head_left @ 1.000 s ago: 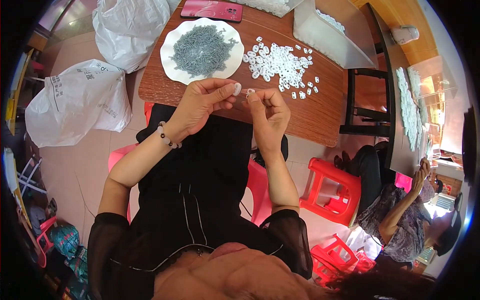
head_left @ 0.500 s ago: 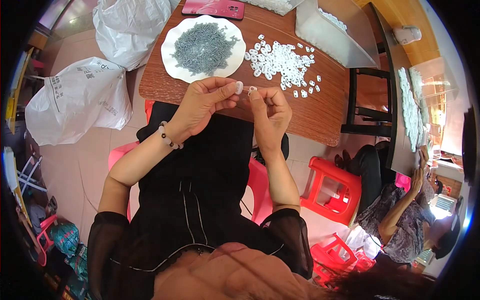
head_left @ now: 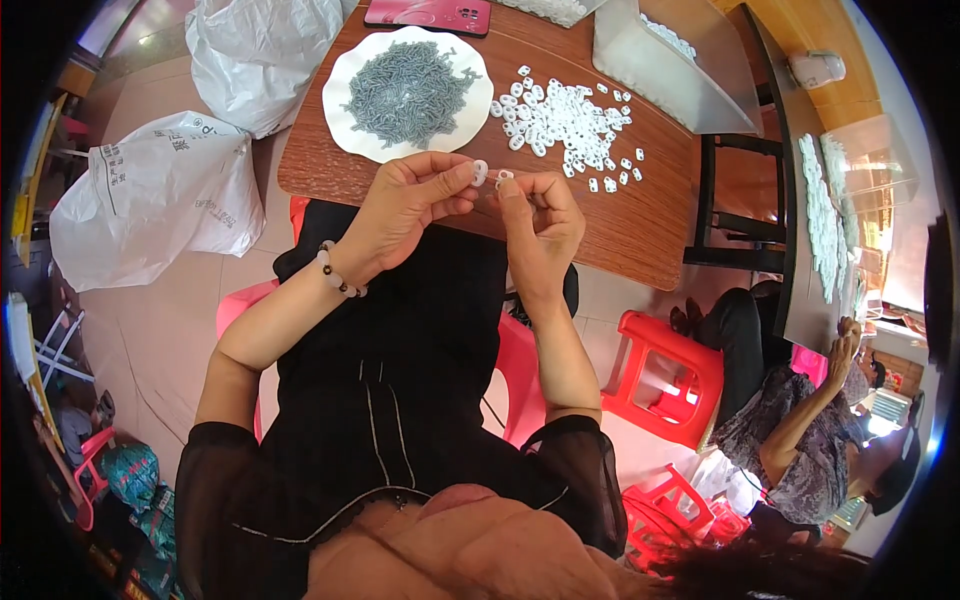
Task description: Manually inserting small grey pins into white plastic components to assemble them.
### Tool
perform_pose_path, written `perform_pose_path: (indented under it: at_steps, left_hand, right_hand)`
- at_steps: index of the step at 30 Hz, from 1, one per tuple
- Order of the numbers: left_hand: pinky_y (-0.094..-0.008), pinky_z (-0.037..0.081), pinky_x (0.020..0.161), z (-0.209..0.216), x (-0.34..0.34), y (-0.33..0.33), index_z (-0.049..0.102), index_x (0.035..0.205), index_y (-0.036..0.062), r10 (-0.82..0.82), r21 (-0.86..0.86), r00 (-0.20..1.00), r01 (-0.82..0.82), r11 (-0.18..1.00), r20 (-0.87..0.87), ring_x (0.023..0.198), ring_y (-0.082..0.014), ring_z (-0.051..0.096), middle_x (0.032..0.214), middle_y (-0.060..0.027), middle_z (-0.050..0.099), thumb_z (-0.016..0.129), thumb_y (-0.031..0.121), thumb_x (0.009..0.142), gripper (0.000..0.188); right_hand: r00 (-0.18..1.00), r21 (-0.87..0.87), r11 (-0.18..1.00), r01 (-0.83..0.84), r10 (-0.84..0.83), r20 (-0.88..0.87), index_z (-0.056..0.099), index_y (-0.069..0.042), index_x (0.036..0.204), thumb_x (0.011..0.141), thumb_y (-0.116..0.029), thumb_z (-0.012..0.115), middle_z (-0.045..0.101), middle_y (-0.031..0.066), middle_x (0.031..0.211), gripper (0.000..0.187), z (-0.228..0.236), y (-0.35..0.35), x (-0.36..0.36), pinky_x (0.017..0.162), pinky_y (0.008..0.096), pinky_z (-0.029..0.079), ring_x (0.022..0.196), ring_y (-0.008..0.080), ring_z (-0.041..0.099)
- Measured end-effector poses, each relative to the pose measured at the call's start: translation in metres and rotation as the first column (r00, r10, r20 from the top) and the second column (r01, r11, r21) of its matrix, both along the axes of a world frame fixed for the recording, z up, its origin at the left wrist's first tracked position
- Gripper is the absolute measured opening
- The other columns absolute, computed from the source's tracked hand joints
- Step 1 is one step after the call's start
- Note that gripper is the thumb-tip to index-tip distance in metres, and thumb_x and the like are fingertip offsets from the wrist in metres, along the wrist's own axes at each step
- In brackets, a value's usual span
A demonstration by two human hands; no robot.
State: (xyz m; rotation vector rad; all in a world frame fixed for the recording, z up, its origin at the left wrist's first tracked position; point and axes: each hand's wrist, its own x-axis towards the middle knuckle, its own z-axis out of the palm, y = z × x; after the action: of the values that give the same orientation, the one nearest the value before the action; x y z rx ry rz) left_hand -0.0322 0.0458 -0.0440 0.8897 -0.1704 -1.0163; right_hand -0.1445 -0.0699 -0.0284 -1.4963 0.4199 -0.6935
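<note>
Held oval: white oval piece (head_left: 480, 172) looks turned a little since a second ago, now showing holes; both hands keep nearly the same place.
Left hand (head_left: 405, 205): thumb and forefinger pinch that oval at their tips, the other fingers curled beneath.
Right hand (head_left: 543, 228): thumb and bent forefinger clamp a small white piece (head_left: 505, 177), its upper part showing above the thumb.
Between the hands: the two pieces face each other, near but seemingly apart, above the table's front edge; I cannot tell whether anything thin joins them.
Bracelet (head_left: 327, 265): pale and dark beads around the left wrist.
Plate (head_left: 336, 115): white, wavy-rimmed, just beyond the left hand, heaped with small grey pieces (head_left: 408, 92).
White pile (head_left: 563, 122): loose two-holed pieces on the brown table (head_left: 635, 240), beyond the right hand, a few scattered rightward.
Phone (head_left: 428, 15): pink, lying behind the plate.
Scoop-like bin (head_left: 660, 80): translucent, at the table's far right, white pieces inside.
Floor: white sacks (head_left: 150, 200) stand left, a red stool (head_left: 665, 380) right.
Co-worker (head_left: 790, 430): seated at the right, hands raised at another table.
</note>
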Motion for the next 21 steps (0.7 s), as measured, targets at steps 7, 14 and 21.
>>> perform_pose_path:
  at_steps: [7,14,21]
  left_hand:
    - [-0.0226,0.053,0.073,-0.0022,0.0003,0.0012,0.065,0.104,-0.0001,0.001,0.001,1.0,-0.001,1.0,0.001,0.078,-0.0091,0.063,0.092,-0.0046,0.067,0.067,0.014,0.088,0.021]
    - [-0.0223,0.053,0.073,-0.0001,-0.0017,0.0001,0.065,0.104,0.0002,0.004,-0.009,1.0,-0.004,1.0,0.029,0.078,-0.0091,0.063,0.092,-0.0046,0.067,0.066,0.014,0.089,0.021]
    - [-0.0209,0.053,0.07,-0.0006,-0.0017,0.0027,0.066,0.104,-0.001,0.012,-0.004,0.988,-0.012,1.0,0.157,0.077,-0.0083,0.063,0.093,-0.0054,0.069,0.067,0.013,0.089,0.021]
  right_hand:
    - [0.999,-0.047,0.999,0.021,-0.018,0.048,0.057,0.0,0.086,0.091,-0.005,0.062,0.058,-0.0043,0.072,0.009,-0.0029,0.0015,0.0032,0.051,0.0133,0.033,0.06,-0.0029,0.044]
    - [1.0,-0.105,0.994,0.022,-0.024,-0.019,0.058,0.001,0.087,0.09,-0.005,0.062,0.061,-0.0015,0.077,0.007,-0.0035,-0.0002,0.001,0.057,0.0144,0.038,0.066,-0.0007,0.05]
    - [0.999,-0.092,0.995,-0.044,0.045,0.006,0.058,0.002,0.087,0.089,-0.004,0.064,0.063,-0.0004,0.079,0.008,0.0003,0.0019,0.005,0.058,0.0153,0.043,0.067,0.0006,0.054]
